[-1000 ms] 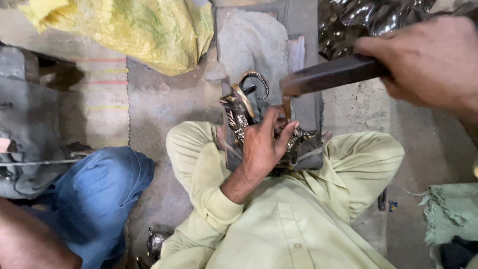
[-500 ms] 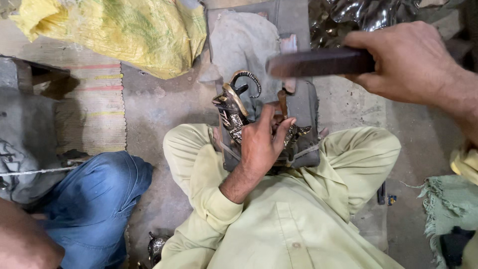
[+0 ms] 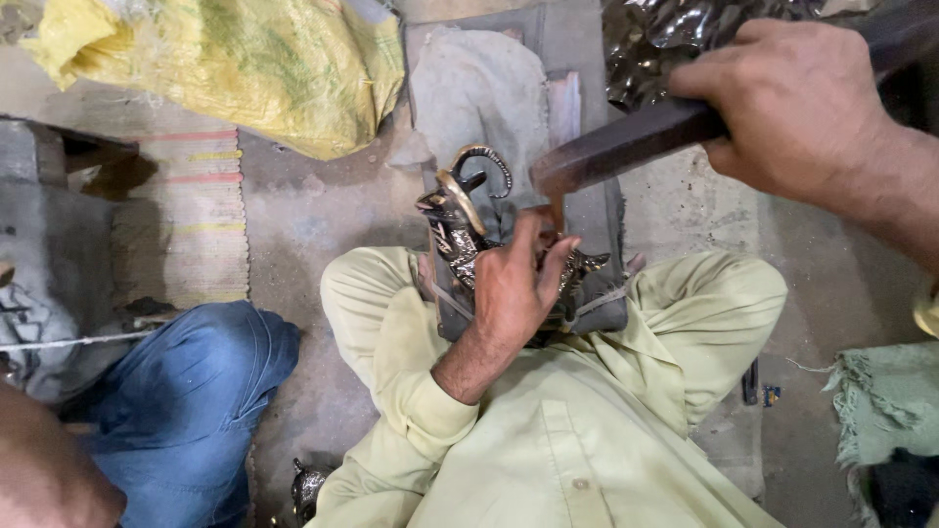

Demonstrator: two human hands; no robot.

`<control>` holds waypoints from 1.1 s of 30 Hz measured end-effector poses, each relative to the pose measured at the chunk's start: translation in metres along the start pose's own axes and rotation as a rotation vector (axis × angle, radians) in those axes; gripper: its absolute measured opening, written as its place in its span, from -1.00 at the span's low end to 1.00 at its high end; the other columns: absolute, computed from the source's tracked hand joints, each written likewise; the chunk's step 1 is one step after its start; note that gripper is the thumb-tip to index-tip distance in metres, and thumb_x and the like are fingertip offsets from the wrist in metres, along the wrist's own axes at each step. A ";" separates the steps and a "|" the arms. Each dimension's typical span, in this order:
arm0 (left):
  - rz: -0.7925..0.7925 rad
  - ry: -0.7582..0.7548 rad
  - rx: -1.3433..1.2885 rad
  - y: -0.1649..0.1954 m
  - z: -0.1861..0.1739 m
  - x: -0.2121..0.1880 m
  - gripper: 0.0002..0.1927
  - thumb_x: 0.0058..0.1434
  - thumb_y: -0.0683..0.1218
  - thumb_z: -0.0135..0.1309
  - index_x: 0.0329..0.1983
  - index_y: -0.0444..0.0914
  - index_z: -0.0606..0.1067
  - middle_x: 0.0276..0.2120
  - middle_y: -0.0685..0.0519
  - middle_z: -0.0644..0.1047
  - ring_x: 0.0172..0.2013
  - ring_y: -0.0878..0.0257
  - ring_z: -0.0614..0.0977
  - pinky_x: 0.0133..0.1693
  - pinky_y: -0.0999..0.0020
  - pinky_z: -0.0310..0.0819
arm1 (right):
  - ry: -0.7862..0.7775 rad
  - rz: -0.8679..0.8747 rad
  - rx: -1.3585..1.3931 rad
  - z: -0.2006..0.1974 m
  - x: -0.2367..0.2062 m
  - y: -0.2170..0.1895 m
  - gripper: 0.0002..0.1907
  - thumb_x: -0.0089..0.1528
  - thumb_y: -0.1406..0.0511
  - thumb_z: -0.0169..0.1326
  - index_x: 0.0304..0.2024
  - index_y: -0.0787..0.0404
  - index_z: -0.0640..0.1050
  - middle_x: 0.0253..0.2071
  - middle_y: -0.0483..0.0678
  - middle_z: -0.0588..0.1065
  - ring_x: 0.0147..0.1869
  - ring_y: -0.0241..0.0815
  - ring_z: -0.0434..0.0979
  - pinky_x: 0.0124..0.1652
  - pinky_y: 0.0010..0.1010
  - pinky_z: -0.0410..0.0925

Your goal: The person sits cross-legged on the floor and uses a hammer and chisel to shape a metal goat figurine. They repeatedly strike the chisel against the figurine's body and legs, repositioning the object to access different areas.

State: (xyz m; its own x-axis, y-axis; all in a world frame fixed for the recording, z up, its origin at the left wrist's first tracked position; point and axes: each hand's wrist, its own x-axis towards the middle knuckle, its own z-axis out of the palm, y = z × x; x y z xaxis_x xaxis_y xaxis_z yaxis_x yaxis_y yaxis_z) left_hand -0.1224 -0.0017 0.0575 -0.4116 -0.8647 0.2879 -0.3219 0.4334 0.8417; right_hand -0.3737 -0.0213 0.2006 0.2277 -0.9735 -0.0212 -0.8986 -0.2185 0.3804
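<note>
Head view: a grey pad [image 3: 577,59] on the floor carries the brass figure [image 3: 458,227], between the knees. Right hand [image 3: 797,103], fingers wrapped round the hammer [image 3: 626,147], has swung lower than before. Left hand [image 3: 511,293] pinches a chisel [image 3: 556,211]; keep it steady.

Crumpled yellow woven sack [image 3: 235,68] top left — dark shiny plastic wrap [image 3: 675,39] top right

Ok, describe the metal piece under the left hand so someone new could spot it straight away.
Start at the grey pad running up the floor between the person's pale green knees. On it, under the left hand, lies the ornate metal piece. It is the only shiny, brass-and-dark casting there, with a curled hook at its top.
</note>
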 end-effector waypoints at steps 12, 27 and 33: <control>-0.033 -0.054 -0.015 0.001 -0.002 0.001 -0.72 0.37 -0.08 0.20 -0.04 -0.28 0.38 -0.52 -0.04 0.62 -0.61 0.06 0.64 -0.55 0.18 0.44 | -0.031 0.111 0.184 0.011 0.000 0.007 -0.65 0.08 0.24 0.31 -0.06 0.05 0.63 -0.31 0.00 0.53 -0.15 -0.02 0.60 -0.10 -0.16 0.46; 0.056 0.008 -0.059 0.000 -0.004 -0.003 -0.69 0.36 -0.08 0.23 0.01 -0.29 0.39 -0.45 -0.03 0.62 -0.49 0.08 0.68 -0.47 0.26 0.49 | -0.020 -0.049 -0.150 -0.011 -0.006 0.002 -0.55 -0.05 0.22 0.31 -0.08 -0.13 0.62 -0.23 -0.31 0.61 -0.04 -0.27 0.62 -0.08 -0.44 0.48; -0.031 0.051 -0.128 0.001 -0.002 -0.005 -0.67 0.33 -0.08 0.24 0.01 -0.30 0.39 -0.46 -0.05 0.62 -0.56 0.12 0.66 -0.48 0.24 0.50 | -0.108 -0.011 -0.151 0.005 -0.012 0.006 -0.49 -0.02 0.17 0.33 0.02 -0.10 0.61 -0.20 -0.27 0.62 -0.06 -0.25 0.63 -0.06 -0.40 0.49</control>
State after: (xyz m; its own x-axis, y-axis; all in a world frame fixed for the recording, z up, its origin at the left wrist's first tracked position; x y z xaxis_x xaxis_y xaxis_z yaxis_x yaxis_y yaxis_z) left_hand -0.1186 0.0024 0.0582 -0.3578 -0.8905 0.2809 -0.2215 0.3732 0.9009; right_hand -0.3838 -0.0113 0.1981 0.1879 -0.9745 -0.1223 -0.8280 -0.2242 0.5140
